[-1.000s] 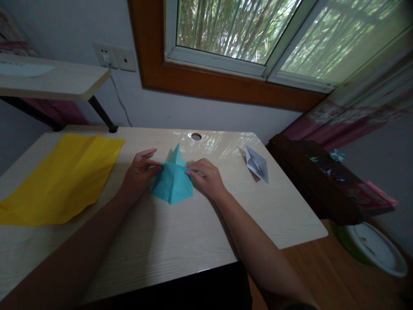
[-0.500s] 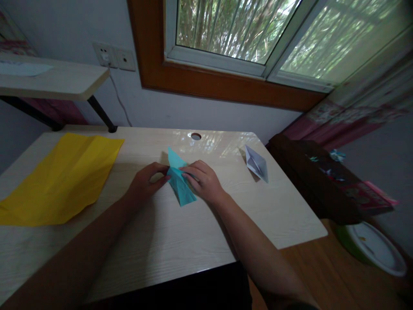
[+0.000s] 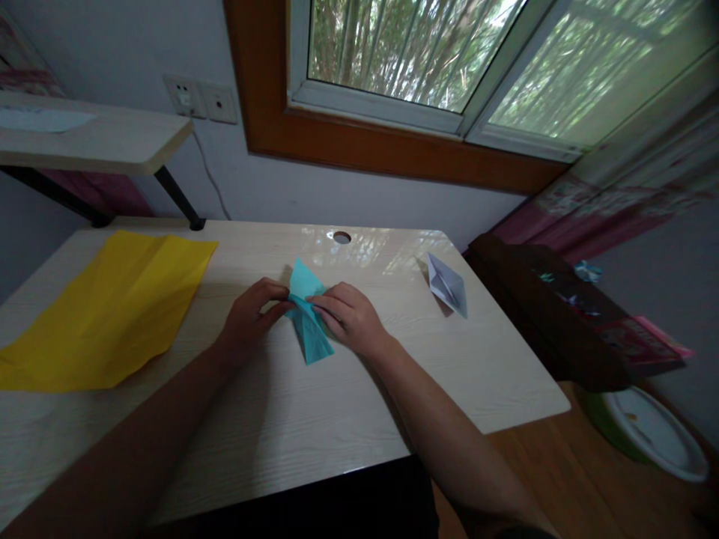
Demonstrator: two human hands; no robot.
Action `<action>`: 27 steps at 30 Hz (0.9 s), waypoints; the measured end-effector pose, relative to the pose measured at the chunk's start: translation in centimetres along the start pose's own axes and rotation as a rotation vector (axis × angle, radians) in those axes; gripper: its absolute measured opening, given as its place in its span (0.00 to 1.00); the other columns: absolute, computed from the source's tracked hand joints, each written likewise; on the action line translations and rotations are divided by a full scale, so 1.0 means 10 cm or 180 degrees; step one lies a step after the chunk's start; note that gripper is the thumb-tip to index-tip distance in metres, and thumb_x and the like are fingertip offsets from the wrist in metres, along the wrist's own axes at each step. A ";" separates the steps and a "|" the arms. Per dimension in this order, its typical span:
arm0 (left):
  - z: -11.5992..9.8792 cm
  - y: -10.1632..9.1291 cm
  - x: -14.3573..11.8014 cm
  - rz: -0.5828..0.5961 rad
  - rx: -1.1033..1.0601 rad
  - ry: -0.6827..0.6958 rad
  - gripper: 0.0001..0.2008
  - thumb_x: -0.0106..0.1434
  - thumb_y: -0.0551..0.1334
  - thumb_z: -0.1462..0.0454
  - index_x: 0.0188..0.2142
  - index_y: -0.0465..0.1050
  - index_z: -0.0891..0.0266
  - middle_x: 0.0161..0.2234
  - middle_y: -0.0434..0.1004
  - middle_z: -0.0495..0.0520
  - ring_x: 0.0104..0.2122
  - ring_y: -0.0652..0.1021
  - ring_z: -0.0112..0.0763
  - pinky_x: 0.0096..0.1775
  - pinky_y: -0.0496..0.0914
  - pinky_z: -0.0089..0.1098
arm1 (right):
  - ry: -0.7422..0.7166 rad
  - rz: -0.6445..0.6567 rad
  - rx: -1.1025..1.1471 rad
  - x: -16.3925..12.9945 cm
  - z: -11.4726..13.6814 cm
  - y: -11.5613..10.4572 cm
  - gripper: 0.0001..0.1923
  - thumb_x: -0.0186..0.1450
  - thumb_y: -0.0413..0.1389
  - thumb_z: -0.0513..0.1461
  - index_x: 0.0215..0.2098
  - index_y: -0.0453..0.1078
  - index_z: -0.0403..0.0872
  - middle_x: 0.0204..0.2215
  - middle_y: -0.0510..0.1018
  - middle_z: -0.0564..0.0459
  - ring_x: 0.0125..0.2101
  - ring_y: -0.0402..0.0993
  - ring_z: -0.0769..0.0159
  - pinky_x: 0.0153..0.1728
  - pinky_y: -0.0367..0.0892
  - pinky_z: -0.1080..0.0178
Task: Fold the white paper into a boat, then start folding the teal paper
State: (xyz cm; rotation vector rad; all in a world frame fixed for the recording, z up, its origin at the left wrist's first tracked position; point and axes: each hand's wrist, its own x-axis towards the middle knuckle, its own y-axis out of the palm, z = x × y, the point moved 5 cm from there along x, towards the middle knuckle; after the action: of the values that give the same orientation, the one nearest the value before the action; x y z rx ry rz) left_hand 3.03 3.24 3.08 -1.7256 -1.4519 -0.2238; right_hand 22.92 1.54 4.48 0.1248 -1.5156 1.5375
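Both hands (image 3: 303, 314) pinching teal paper (image 3: 308, 318), now folded narrower than before.

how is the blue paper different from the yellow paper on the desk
The blue paper is folded into a narrow pointed shape, while the yellow paper lies spread out with only creases. The blue paper is much smaller than the yellow paper. The left hand and right hand press on the blue paper; nothing touches the yellow paper. Both rest on the desk.

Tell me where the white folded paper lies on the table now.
The white folded paper lies on the table's far right part, right of the right hand and apart from it.
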 end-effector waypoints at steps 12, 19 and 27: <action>-0.19 -0.10 -0.01 -0.0540 0.0582 0.0475 0.02 0.68 0.65 0.64 0.41 0.76 0.57 0.38 0.79 0.52 0.38 0.79 0.31 0.41 0.75 0.33 | -0.0019 -0.0467 -0.0043 0.06 0.07 -0.08 0.10 0.71 0.57 0.39 0.50 0.74 0.48 0.38 0.80 0.48 0.38 0.73 0.62 0.40 0.70 0.57; -0.30 -0.20 -0.04 -0.0893 0.0944 0.0759 0.10 0.66 0.66 0.68 0.45 0.75 0.54 0.40 0.80 0.51 0.40 0.78 0.34 0.43 0.74 0.36 | -0.0146 -0.0618 -0.0097 0.02 0.08 -0.08 0.12 0.71 0.57 0.36 0.52 0.73 0.49 0.39 0.80 0.49 0.38 0.73 0.62 0.40 0.68 0.56; -0.35 -0.27 -0.07 -0.0858 0.1308 0.0940 0.16 0.64 0.68 0.68 0.49 0.75 0.48 0.41 0.81 0.49 0.41 0.78 0.37 0.46 0.71 0.43 | -0.0033 -0.0684 -0.0313 -0.02 0.06 -0.12 0.14 0.69 0.59 0.36 0.52 0.73 0.53 0.39 0.80 0.51 0.40 0.73 0.60 0.43 0.67 0.53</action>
State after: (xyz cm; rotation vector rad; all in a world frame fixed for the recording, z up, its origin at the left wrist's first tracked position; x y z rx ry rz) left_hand 1.77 0.19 6.14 -1.1168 -1.3910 -0.2875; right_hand 23.54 0.65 5.38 0.2315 -1.5301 1.2921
